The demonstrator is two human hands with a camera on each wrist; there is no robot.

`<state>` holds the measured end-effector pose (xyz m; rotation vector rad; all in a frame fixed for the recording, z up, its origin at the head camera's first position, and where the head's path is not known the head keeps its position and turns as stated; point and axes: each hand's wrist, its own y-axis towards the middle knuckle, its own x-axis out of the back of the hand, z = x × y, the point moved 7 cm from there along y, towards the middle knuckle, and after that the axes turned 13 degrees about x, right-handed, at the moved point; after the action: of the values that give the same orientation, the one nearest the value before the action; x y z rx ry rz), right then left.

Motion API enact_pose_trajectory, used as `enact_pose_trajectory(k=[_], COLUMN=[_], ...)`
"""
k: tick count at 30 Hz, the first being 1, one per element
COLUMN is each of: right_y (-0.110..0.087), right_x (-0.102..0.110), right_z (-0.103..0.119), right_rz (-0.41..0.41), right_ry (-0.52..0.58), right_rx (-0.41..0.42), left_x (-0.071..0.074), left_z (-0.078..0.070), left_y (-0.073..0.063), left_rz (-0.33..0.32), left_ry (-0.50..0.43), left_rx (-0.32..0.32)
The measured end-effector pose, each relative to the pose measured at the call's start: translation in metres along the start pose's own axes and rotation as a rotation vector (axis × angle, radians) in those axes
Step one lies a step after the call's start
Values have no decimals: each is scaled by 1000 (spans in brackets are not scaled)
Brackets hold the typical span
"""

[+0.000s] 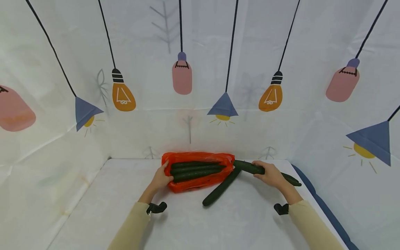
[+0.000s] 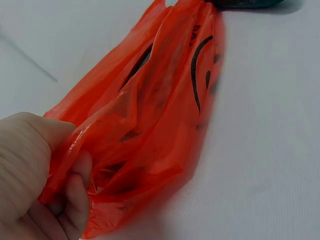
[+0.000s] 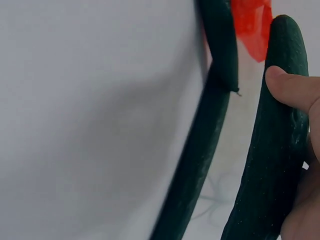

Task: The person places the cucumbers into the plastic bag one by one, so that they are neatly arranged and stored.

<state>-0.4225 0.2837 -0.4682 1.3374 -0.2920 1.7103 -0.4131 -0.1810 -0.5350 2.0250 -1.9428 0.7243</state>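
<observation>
My left hand point(image 1: 163, 176) grips the edge of a red plastic bag point(image 1: 187, 188) at its left end. In the left wrist view the thumb and curled fingers pinch the thin, wrinkled plastic point(image 2: 150, 100). Several dark green cucumbers point(image 1: 195, 170) lie side by side in the bag. With thumb and fingers my right hand point(image 1: 270, 174) holds a cucumber point(image 3: 275, 150) whose rounded tip points toward the bag. Another cucumber point(image 1: 220, 189) lies slanted on the table at the bag's right front corner. Dark green cucumber point(image 3: 200, 140) lengths show beside the held one in the right wrist view.
The work surface is a white-covered table point(image 1: 187, 222), with a blue strip point(image 1: 315, 194) along its right edge. A white backdrop point(image 1: 200, 132) printed with hanging lamps rises close behind the bag and along both sides.
</observation>
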Motion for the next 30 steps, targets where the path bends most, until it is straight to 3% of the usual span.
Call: enact_pose_trajectory(k=[8,20,30], right_y=[30,68,92], right_x=[0,-5,-21], right_z=[26,57,77], right_rz=[7,-7,-6], right_ry=[85,154,140], right_rx=[57,105,135], left_x=[1,-1,-9], left_z=[-6,1,-4], left_y=[2,4,4], left_rz=[3,1,17], left_ry=[-1,-55,-66], left_rx=[-12,30,18])
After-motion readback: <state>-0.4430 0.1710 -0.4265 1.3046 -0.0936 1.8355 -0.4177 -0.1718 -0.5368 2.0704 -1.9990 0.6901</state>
